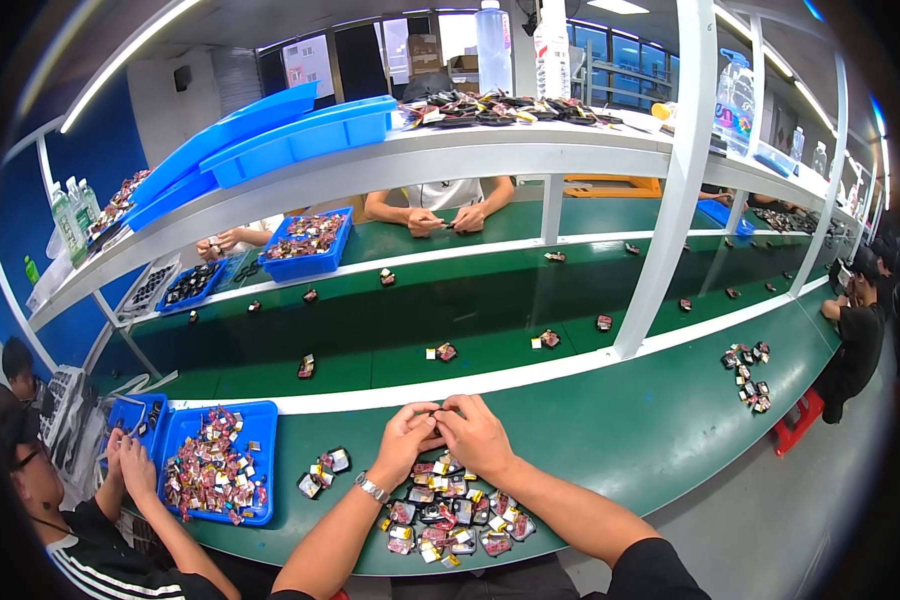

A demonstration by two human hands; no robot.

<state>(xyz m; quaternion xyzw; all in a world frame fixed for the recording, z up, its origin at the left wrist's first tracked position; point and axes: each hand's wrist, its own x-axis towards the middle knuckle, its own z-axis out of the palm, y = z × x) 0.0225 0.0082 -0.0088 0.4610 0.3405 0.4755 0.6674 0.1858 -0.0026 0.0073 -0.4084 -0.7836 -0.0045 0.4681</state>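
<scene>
Works over a pile of small electronic units (458, 515), heaped nearest on the green bench (610, 480) between the forearms, many with pale faces up, yellow strips showing and long sides turned every which way. Just past the heap, pinches a small dark part (434, 418) between the bent fingertips of the left hand (407, 440) and the right hand (473, 435), drawn close together. Cannot tell its pointing direction or its long axis, being mostly hidden by fingers.

Looks like a fine two-handed step, perhaps fitting or adjusting. Probably calls next for a steady pinch on one side and a small, careful push or turn on the other.

To the left, has a small cluster of units (325, 472) just beside a blue tray (262, 440) filled with reddish parts (215, 470). Beyond the white rail (470, 388), faces a dark green strip (420, 300) with widely spaced units (447, 352). Farther still, looks across to a co-worker's hands (448, 222), held close together.
</scene>
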